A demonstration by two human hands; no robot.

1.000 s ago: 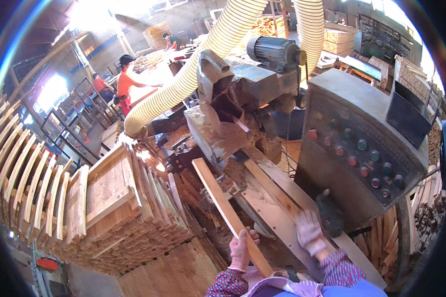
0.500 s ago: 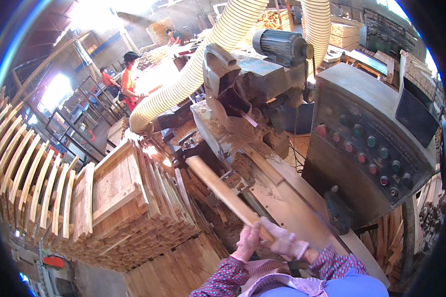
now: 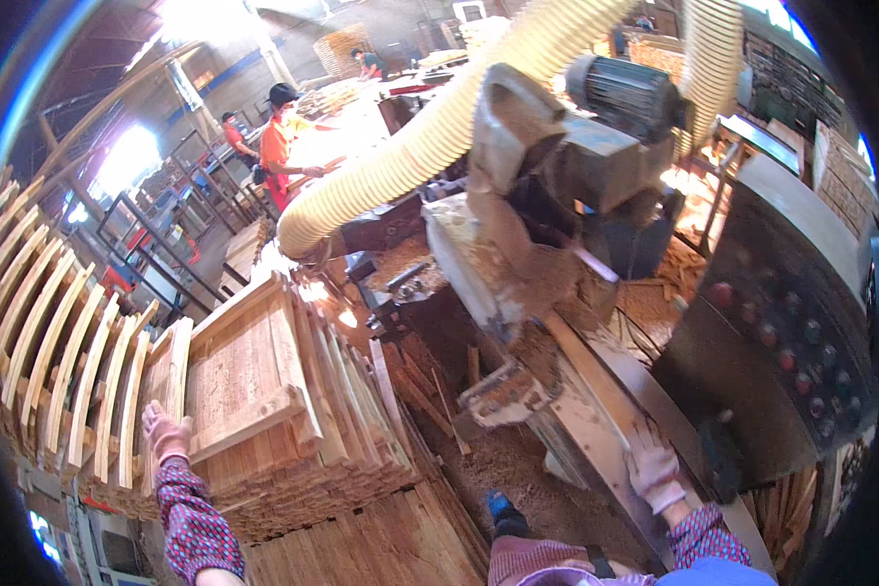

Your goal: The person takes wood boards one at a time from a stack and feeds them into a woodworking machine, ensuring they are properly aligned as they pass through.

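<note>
My left hand (image 3: 169,432), in a pale pink glove, reaches out at the left with its fingers apart. It is beside the lower end of a wooden slat (image 3: 178,376) on the stack; whether it touches the slat I cannot tell. My right hand (image 3: 654,471), gloved too, lies flat at the near end of a long wooden strip (image 3: 596,376). That strip rests along the bed of a woodworking machine (image 3: 581,430), its far end running in under the sawdust-coated hood (image 3: 518,137).
A tall stack of wooden pieces (image 3: 303,430) stands left of the machine, with curved slats (image 3: 78,391) beyond it. A ribbed hose (image 3: 410,146) arches overhead. On the right is a control cabinet (image 3: 752,322) with buttons. People in orange work (image 3: 278,146) farther back.
Both hands were together on a wooden piece held over the machine. Now they are apart: the left has swung to the stack, the right lies on the strip on the bed. The view has shifted.
</note>
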